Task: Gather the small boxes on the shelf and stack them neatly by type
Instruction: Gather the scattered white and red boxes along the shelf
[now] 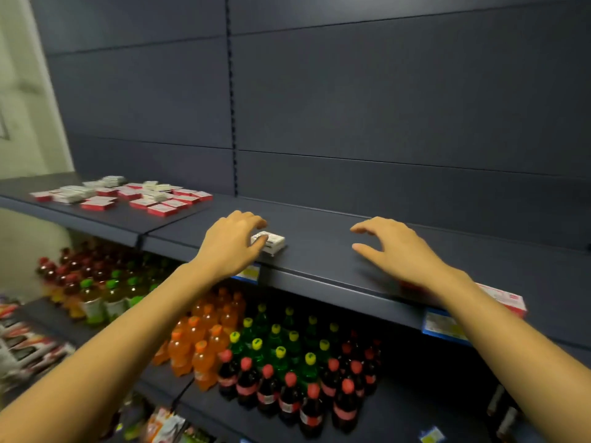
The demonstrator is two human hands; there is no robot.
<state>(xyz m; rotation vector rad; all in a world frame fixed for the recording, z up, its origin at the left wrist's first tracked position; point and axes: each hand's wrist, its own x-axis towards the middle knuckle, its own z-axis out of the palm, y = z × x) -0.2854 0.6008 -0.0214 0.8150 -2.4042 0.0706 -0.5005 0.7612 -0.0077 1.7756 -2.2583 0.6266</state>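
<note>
My left hand [230,243] rests on the dark shelf [319,238] with its fingers and thumb closed around a small white box [271,242] near the front edge. My right hand [396,247] hovers over the shelf to the right, fingers spread, holding nothing. A red and white box [508,302] lies at the shelf's front edge, partly hidden under my right forearm. Several red boxes and white boxes [128,195] lie scattered in a loose cluster on the shelf section at the far left.
The shelf's dark back panel [383,107] rises behind. Below are rows of bottles: orange [201,340], green with yellow caps [281,343], dark with red caps [287,398]. Blue price tags [443,326] hang on the shelf lip.
</note>
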